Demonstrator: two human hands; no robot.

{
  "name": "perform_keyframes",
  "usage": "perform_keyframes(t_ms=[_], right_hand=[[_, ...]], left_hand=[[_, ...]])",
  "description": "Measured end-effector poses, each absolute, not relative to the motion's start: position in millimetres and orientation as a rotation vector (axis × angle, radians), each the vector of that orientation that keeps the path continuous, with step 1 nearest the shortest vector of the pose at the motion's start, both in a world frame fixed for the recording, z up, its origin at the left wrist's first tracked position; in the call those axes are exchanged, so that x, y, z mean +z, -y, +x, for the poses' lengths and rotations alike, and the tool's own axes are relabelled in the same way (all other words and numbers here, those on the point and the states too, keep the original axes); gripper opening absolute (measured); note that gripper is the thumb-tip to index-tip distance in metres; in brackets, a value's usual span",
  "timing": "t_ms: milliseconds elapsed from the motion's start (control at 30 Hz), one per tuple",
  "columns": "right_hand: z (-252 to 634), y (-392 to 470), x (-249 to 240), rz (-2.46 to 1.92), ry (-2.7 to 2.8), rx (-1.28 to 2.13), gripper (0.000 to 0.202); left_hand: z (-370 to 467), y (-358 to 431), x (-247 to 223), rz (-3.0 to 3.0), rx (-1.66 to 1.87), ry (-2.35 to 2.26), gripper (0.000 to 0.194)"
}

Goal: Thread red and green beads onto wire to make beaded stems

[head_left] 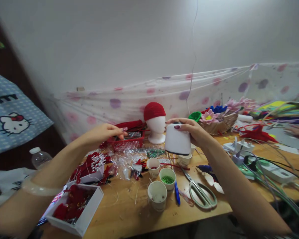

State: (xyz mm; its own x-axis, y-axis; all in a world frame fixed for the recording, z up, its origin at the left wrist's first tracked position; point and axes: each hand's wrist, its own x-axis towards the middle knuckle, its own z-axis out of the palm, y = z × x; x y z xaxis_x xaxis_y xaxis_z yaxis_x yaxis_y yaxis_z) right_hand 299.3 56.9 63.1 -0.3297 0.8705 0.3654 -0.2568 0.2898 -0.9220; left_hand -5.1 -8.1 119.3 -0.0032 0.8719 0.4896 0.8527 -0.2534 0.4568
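Observation:
My right hand (189, 129) grips a white, rounded block-shaped object (178, 139) with a dark bottom edge, held up above the table; its kind does not show. Nothing shows in my left hand (112, 131), which hovers over the red plastic basket (129, 143), fingers loosely stretched out. Between the hands stands a white foam mannequin head (155, 126) wearing a red cap (154, 111). Below are paper cups: one with green beads (167, 179), one with dark red bits (153, 167) and one with a few small pieces (157, 196).
Scissors (204, 196) and a blue pen (176, 192) lie right of the cups. A white box of red pieces (89, 212) sits front left. Power strips (276, 171) with tangled cables and a flower basket (221, 124) are right. Another person's hand (297, 131) shows far right.

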Motion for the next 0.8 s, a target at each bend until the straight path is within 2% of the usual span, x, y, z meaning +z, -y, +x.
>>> perform_keyframes(t_ms=[67,133,233,400,700,800], right_hand=[[297,-45,69,-0.571,1.541,1.225,0.031],[294,-36,74,-0.535,1.597,1.167,0.031],[291,-27,77,-0.480,1.604,1.123,0.031],[292,-30,71,-0.487,1.498,1.154,0.031],[296,-43,57,-0.584,1.489,1.087,0.024],[300,-49,51,-0.614,1.600,1.027,0.029]], left_hand=[[24,4,117,2.129,0.919,-1.667,0.037],[51,-1,108,1.808,0.806,-1.262,0.043],[79,-7,90,1.431,0.709,-1.001,0.043],[95,-8,68,1.315,0.648,-1.024,0.035],[87,-11,62,1.455,0.754,-1.168,0.033],[76,-12,58,1.558,0.841,-1.245,0.023]])
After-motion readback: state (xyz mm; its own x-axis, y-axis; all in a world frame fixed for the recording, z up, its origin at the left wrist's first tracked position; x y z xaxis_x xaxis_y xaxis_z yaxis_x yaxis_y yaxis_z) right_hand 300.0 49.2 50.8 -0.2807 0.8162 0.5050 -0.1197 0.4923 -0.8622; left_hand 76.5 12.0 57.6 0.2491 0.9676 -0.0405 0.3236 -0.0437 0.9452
